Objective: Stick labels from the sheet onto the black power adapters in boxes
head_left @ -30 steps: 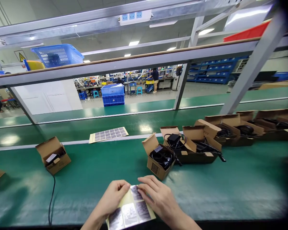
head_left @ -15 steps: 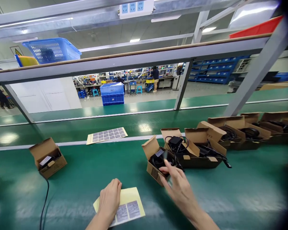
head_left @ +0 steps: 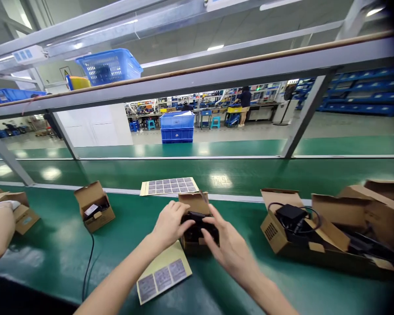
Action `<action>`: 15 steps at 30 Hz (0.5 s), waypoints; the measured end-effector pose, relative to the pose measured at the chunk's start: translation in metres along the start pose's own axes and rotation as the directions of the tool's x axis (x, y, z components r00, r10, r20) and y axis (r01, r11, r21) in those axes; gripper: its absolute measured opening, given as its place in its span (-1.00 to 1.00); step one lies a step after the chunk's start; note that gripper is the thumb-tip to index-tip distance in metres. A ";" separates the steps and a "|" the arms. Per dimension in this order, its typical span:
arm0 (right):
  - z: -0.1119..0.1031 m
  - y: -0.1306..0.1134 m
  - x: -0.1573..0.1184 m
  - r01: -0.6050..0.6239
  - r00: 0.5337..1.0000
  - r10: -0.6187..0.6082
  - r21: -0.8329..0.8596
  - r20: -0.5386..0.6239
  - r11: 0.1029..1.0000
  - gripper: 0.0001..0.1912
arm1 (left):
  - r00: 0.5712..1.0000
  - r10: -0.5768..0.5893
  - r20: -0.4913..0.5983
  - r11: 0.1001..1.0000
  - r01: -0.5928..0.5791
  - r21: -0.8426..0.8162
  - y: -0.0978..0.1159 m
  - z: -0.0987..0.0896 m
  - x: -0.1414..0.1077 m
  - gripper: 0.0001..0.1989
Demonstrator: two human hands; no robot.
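An opened cardboard box (head_left: pixel 195 202) with a black power adapter (head_left: pixel 197 217) inside stands in front of me, between both hands. My left hand (head_left: pixel 170 224) is at the box's left side, fingers curled by the rim and thumb against the black adapter. From the right, my right hand (head_left: pixel 230 245) reaches over the box, thumb and a finger near the adapter. A thin greyish label (head_left: pixel 203 196), blurred and nearly edge-on, is at its index fingertip. Below my left hand lies a yellowish label sheet (head_left: pixel 164 280) with a row of grey square labels. The box's depth is partly hidden.
A fuller label sheet (head_left: pixel 170 186) lies behind the box. On the left are an open box (head_left: pixel 98 218) with a trailing cable (head_left: pixel 89 262) and another person's arm (head_left: pixel 0 232) by more boxes (head_left: pixel 24 216). To the right stand open boxes (head_left: pixel 276 236) holding black adapters and cables.
The box has moved left, away from the row of boxes, to between my hands. My left hand has left the label sheet for the box. The view has turned left.
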State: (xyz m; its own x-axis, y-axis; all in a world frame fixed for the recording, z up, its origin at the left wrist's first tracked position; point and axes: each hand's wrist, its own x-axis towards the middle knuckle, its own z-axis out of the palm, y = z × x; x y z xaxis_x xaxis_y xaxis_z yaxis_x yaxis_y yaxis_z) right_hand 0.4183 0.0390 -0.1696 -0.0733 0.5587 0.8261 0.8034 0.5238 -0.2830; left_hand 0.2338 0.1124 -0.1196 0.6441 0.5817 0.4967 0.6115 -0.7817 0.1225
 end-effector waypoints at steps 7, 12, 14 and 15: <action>-0.032 0.044 0.032 -0.287 0.928 0.229 0.169 0.295 0.943 -0.31 | 0.969 -0.051 0.243 0.963 0.112 -0.244 -0.007 -0.030 0.059 -0.80; -0.037 0.051 0.069 -0.306 0.950 0.267 0.311 0.161 0.900 -0.21 | 0.921 -0.136 0.366 0.570 0.375 -0.731 -0.004 -0.049 0.053 -0.75; -0.039 0.051 0.083 -0.299 0.950 0.244 0.343 0.194 0.890 -0.13 | 0.941 -0.105 0.321 0.502 0.329 -0.800 -0.004 -0.048 0.046 -0.71; -0.040 0.049 0.090 -0.311 0.939 0.220 0.388 0.263 0.867 -0.10 | 0.950 -0.088 0.301 0.471 0.306 -0.827 -0.004 -0.047 0.041 -0.69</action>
State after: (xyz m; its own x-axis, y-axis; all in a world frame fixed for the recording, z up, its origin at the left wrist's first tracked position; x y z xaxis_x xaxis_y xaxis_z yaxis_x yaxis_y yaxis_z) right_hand 0.4746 0.0892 -0.0900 -0.0476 0.8090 0.5858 0.4903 0.5299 -0.6919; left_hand 0.2364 0.1288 -0.0589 0.6959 0.6891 0.2021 0.1048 -0.3759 0.9207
